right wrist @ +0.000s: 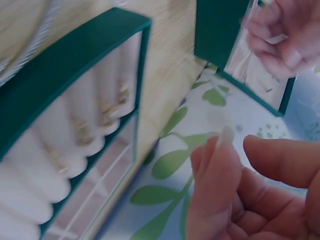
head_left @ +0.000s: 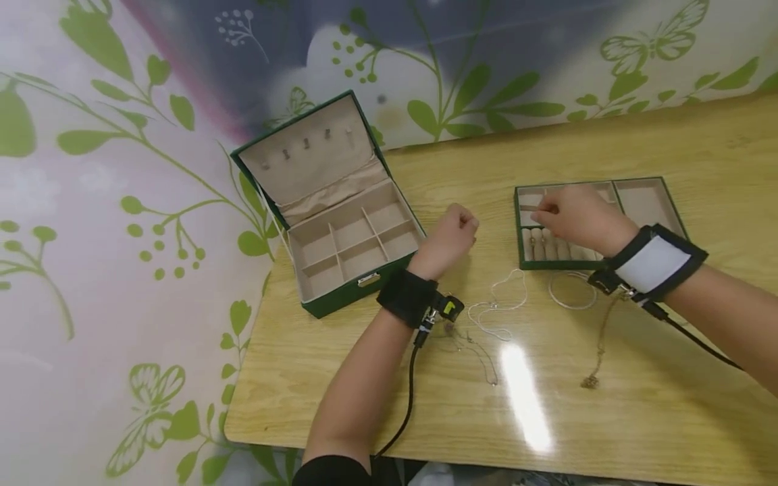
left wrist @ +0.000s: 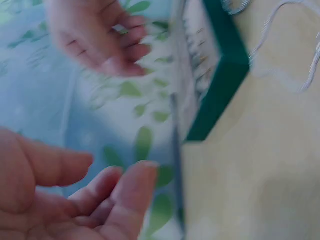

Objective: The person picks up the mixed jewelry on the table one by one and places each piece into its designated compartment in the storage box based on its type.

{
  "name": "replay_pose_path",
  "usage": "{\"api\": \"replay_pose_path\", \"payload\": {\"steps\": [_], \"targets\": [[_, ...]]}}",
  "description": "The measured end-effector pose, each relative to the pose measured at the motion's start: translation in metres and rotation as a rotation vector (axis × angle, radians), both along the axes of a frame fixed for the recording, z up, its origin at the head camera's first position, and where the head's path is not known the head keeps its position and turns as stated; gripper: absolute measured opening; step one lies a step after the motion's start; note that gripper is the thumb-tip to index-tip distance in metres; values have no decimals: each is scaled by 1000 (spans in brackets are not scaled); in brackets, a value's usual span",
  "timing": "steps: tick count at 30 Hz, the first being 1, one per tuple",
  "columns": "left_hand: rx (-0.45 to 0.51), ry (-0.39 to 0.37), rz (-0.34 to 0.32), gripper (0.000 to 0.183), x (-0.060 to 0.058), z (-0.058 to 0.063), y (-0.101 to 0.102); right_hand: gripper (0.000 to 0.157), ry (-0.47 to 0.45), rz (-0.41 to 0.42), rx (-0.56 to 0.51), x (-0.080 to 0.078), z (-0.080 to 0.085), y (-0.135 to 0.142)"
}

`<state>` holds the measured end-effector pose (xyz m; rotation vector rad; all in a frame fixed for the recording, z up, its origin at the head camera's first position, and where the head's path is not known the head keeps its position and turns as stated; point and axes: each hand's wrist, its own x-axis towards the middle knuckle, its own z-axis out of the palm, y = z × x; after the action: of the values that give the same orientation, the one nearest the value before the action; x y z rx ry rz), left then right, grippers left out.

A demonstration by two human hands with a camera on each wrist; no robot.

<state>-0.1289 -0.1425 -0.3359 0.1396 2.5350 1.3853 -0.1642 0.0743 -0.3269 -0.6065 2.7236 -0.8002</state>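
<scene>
My right hand [head_left: 583,217] hovers over the left part of a green jewelry tray [head_left: 550,265]. Its thumb and fingertips lie close together in the head view; a gap shows between them in the right wrist view, with nothing held. Several gold-colored rings [right wrist: 107,107] sit in the tray's cream ring rolls. My left hand [head_left: 448,237] is in the air just right of a green jewelry box [head_left: 319,305]. Its fingers are loosely bent and hold nothing, as the left wrist view shows. The box's lid [head_left: 316,155] stands raised, with small hooks inside.
A silver chain [head_left: 501,305] and a round silver bangle [head_left: 573,308] lie in front of the tray. Nearer lie a gold-colored necklace [head_left: 600,341] and a thin chain [head_left: 486,361], partly behind the left wrist strap. A leaf-patterned wall covering [head_left: 486,101] borders the wooden table [head_left: 316,398].
</scene>
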Motion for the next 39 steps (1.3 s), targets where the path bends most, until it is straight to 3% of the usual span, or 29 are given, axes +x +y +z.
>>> {"api": "replay_pose_path", "payload": {"steps": [3,5,10,13,18,21,24,31,34,39], "targets": [[43,71,141,19,6,14,-24,29,5,24,-10,1,5,-10],[14,115,219,21,9,22,-40,28,16,35,-7,1,9,-16],[-155,149,346,25,15,31,-83,28,43,63,10,1,18,-33],[-225,163,421,27,19,32,-110,28,46,80,12,-2,21,-46],[-309,239,578,27,26,25,-152,34,36,122,42,-8,24,-68],[-340,215,641,32,33,18,-172,40,23,148,53,-14,23,-82],[-352,125,666,42,38,9,-188,45,12,179,65,-21,20,-99],[-126,-139,640,63,36,-17,-204,50,-21,219,100,-39,6,-136],[-84,-144,597,64,34,-28,-204,42,-12,236,125,-44,-3,-146],[32,-46,554,58,31,-43,-195,24,14,244,154,-46,-15,-149]]}}
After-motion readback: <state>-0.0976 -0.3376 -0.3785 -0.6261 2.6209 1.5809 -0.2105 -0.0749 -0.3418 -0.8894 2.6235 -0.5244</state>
